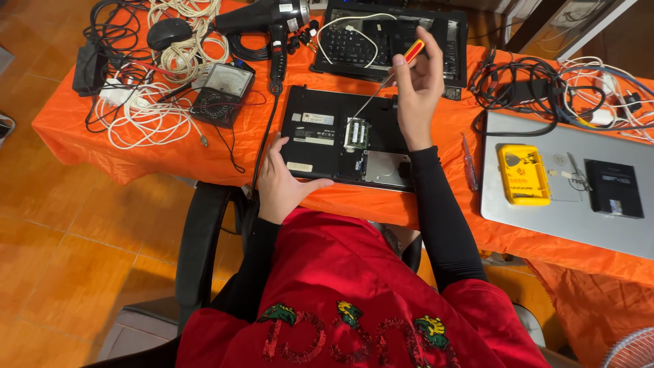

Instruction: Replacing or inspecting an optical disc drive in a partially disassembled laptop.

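Orange cloth: it covers the table (170,153) from left to right.
Black laptop: the black laptop (347,136) lies upside down near the middle of the table, close to the person. Its bottom cover is off, so a green chip card (356,133) and a shiny drive (386,169) show.
Right hand: the right hand (417,88) is up above the far right part of the laptop. It pinches the screwdriver (390,76) tight by its red and yellow handle. The thin metal tip points down at the green chip card.
Left hand: the left hand (283,184) rests on the near left corner of the laptop. The fingers lie flat and spread, and the thumb presses on the near edge, so it grips nothing.
Far side: a hair dryer (266,20) and a second laptop (388,37) lie there.
Left side: white cords (153,116) and a meter (223,92) sit in a heap.
Right side: a silver laptop (565,204) holds a yellow box (522,174).
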